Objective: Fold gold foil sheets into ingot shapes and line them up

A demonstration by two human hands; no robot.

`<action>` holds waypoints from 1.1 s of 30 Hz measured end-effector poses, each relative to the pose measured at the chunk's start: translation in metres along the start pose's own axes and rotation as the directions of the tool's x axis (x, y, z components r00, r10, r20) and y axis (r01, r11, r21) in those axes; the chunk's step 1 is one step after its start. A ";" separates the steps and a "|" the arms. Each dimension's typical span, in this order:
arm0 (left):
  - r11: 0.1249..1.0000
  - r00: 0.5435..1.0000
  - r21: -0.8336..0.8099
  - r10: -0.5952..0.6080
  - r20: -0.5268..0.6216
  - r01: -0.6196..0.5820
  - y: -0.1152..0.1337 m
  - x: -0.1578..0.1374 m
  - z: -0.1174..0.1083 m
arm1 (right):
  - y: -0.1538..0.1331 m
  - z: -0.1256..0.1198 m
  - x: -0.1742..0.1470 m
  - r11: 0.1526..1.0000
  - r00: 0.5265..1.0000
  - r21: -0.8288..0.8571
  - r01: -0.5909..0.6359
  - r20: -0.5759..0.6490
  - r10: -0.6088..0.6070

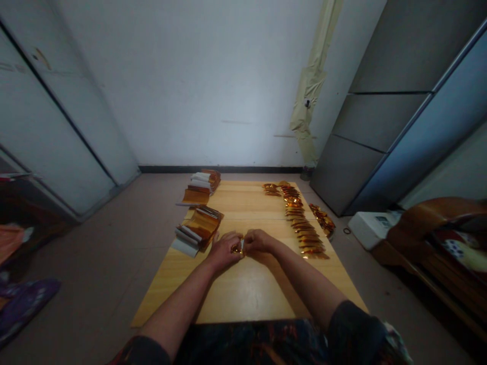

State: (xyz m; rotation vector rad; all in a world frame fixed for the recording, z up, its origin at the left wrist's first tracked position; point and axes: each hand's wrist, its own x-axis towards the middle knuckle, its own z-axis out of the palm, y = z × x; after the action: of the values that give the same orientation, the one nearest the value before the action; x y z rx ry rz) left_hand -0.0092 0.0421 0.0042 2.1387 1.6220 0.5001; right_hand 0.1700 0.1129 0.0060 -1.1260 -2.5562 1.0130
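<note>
A small, shiny gold piece (236, 249) is pinched by the left hand (224, 249) and right hand (259, 241) above the pale wooden bench (243, 299). Many folded gold pieces (300, 222) are lined up; flat gold-brown sheets (207, 223) seem left.

Shiny gold foil piece (236, 249), partly hidden, held near the counter's (251, 299) middle, fanned gold-brown sheets (205, 223) along its left edge, folded gold pieces (305, 233) overlapping along its right.

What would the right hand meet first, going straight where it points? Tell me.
Probably the gold foil piece in the left hand; whether the right hand already touches it is unclear.
</note>
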 end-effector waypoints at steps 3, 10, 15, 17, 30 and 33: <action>1.000 1.000 -0.009 0.001 -0.009 -0.002 -0.001 0.001 0.000 | -0.005 0.002 0.000 0.991 0.999 -0.129 -0.036 -0.037 0.031; 1.000 1.000 -0.011 -0.001 0.001 0.001 -0.001 0.001 -0.001 | -0.012 0.004 -0.002 0.969 0.998 -0.239 -0.056 -0.032 0.049; 0.999 1.000 -0.033 -0.018 0.000 0.018 0.002 0.001 -0.002 | -0.013 0.006 -0.002 0.965 0.996 -0.247 -0.089 -0.043 0.081; 0.999 1.000 -0.043 -0.024 -0.009 0.023 0.002 0.001 -0.001 | -0.013 0.007 -0.002 0.970 0.995 -0.224 -0.097 -0.043 0.089; 0.999 0.997 -0.042 -0.027 -0.071 0.024 0.000 0.002 0.008 | 0.003 0.002 -0.008 0.998 0.989 -0.026 -0.051 -0.139 0.046; 0.999 0.997 -0.039 -0.031 -0.071 0.028 -0.001 0.002 0.009 | 0.002 0.004 -0.010 0.999 0.990 -0.006 -0.052 -0.128 0.050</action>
State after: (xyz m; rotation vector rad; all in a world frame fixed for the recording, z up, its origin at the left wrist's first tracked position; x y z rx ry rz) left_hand -0.0046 0.0434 -0.0043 2.0883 1.6660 0.6005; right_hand 0.1763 0.1053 0.0030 -1.2228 -2.4457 0.9097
